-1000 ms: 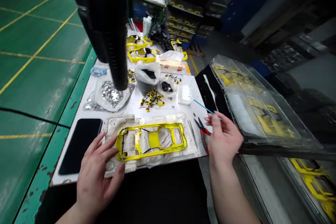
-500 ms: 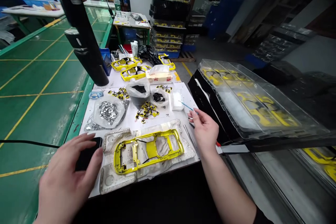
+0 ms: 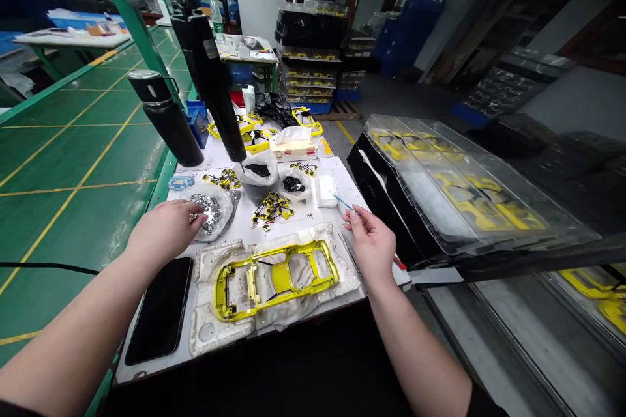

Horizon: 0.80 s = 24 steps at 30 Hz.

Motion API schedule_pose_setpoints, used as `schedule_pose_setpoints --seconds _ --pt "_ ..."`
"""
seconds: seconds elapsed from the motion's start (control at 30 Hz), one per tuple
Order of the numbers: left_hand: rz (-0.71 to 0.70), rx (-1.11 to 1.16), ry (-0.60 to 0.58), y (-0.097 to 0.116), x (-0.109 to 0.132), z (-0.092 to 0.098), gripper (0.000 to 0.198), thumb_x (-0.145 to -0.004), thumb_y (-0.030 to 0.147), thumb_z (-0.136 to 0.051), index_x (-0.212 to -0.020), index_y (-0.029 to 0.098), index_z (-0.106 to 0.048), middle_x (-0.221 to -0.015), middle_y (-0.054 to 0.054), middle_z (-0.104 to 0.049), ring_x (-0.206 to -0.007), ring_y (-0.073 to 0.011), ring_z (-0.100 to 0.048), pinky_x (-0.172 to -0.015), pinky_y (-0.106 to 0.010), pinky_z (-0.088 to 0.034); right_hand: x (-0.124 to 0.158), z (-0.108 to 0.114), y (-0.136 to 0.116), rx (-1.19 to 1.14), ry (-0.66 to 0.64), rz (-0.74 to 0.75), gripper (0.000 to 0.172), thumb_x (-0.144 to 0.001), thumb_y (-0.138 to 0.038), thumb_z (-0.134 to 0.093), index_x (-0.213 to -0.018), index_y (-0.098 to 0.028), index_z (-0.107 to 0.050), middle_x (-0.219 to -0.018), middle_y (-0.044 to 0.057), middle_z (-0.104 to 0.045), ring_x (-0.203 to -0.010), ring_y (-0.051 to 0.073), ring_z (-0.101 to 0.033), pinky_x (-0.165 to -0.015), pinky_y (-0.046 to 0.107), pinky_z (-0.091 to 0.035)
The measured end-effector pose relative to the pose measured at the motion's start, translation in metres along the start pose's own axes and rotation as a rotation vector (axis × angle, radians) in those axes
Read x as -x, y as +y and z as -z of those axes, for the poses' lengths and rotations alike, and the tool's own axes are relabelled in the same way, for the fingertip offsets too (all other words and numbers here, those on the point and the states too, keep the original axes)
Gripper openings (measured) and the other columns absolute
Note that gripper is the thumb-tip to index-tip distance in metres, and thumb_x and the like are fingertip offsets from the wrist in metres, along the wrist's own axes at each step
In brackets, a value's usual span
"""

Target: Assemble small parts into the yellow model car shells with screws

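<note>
On the near edge of a white work table, a yellow plastic toy car body shell lies lengthwise in a white moulded cradle, with neither hand touching it.

The person's left hand has changed place. A second ago it rested on the near left end of the cradle. Now it has gone farther and to the left, and its curled fingertips touch the open mouth of a clear plastic bag of small silver metal parts. Whether a piece is pinched between the fingers cannot be told.

The right hand has hardly moved. It hovers just right of the shell's far end, thumb and fingers closed on a thin blue stick whose tip points away to the far left.

Judging by this, work on the shell is paused while the left hand is busy at the silver parts.

A black smartphone lies flat just left of the cradle. A scatter of small yellow-and-black pieces sits beyond the shell. A tall black flask stands at the far left. To the right sits a stack of clear-lidded trays of yellow shells.
</note>
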<state>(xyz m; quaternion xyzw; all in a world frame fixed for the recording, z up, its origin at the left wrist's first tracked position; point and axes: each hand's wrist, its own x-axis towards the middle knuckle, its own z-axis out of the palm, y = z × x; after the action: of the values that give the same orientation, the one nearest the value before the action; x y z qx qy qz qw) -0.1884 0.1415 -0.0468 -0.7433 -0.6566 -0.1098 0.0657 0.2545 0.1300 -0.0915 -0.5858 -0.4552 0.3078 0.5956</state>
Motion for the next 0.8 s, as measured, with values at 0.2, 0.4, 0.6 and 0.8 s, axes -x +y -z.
schedule_pose_setpoints --seconds 0.2,0.4,0.6,0.8 --pt "-0.002 0.007 -0.175 0.001 -0.017 -0.002 0.036 -0.095 0.049 -0.062 -0.077 0.024 -0.08 -0.08 -0.011 -0.081 -0.081 -0.0309 -0.08 -0.077 -0.042 -0.06 0.001 -0.006 -0.007 -0.034 0.018 0.018 0.065 -0.094 -0.063 -0.083 -0.131 -0.009 -0.083 -0.115 0.02 -0.085 -0.099 0.031 -0.085 -0.094 0.044 -0.071" --pt "0.023 -0.054 -0.279 0.021 -0.015 0.009 0.034 -0.099 0.041 -0.055 -0.083 0.021 -0.078 -0.092 -0.017 -0.082 -0.089 -0.0379 -0.078 -0.082 -0.046 -0.059 0.0 -0.011 0.003 -0.071 -0.008 0.005 0.064 -0.096 -0.064 -0.083 -0.133 -0.013 -0.081 -0.12 0.017 -0.084 -0.105 0.03 -0.085 -0.1 0.046 -0.07" --pt "0.049 -0.133 -0.335 0.035 -0.014 0.019 0.041 -0.105 0.032 -0.041 -0.098 0.019 -0.08 -0.097 -0.016 -0.08 -0.095 -0.0372 -0.076 -0.083 -0.042 -0.055 -0.003 -0.014 0.015 -0.081 -0.02 -0.008 0.066 -0.097 -0.066 -0.082 -0.137 -0.014 -0.079 -0.123 0.016 -0.084 -0.108 0.03 -0.084 -0.102 0.046 -0.07" --pt "0.033 -0.116 -0.378 0.027 -0.023 0.003 0.047 -0.101 0.044 -0.049 -0.121 0.021 -0.085 -0.121 -0.019 -0.083 -0.106 -0.0414 -0.078 -0.083 -0.044 -0.056 -0.002 -0.011 0.012 -0.036 -0.048 -0.025 0.069 -0.097 -0.069 -0.08 -0.138 -0.014 -0.077 -0.121 0.016 -0.084 -0.106 0.029 -0.084 -0.102 0.046 -0.07"
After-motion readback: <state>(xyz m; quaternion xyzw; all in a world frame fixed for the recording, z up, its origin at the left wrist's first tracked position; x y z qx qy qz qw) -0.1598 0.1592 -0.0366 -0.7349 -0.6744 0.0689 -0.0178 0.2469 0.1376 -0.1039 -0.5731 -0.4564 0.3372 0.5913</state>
